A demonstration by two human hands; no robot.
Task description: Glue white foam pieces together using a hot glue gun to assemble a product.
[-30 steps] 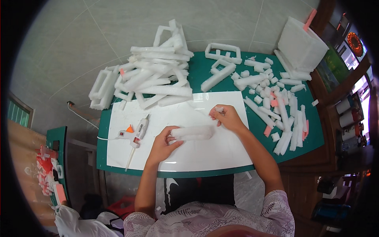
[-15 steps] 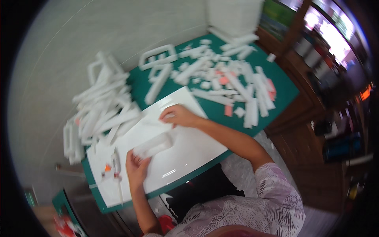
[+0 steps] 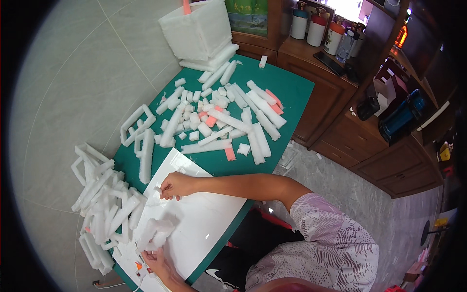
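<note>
Item one: my right hand (image 3: 176, 185), resting on the white board (image 3: 209, 219) near its upper edge. Fingers curled narrow, tips pinched on a small white foam scrap (image 3: 157, 189).

Item two: my left hand (image 3: 158, 263), at the lower end of the same board. It touches the near end of a chunky white foam piece (image 3: 154, 232) that lies on the board; whether the fingers close around it I cannot tell, since the foam covers them.

Item three: green table (image 3: 292, 92), carrying the board and a wide scatter of white foam strips (image 3: 228, 121), with a few pink foam bits (image 3: 229, 154) among them.

Item four: a heap of longer white foam bars and frames (image 3: 104, 204), left of the board, spilling over the table edge.

Item five: a square white foam box (image 3: 197, 29) at the table's far end, a pink strip standing in it.

Item six: small orange-and-white tool (image 3: 140, 267) just beside my left hand, too small to identify.

Item seven: wooden cabinet (image 3: 350, 131) to the right. On its top stand bottles (image 3: 318, 22), white with red and dark caps, a flat dark slab, and a green rectangular package (image 3: 248, 14) against the wall. Lower down, a blue cylindrical flask (image 3: 401, 114) lies tilted.
</note>
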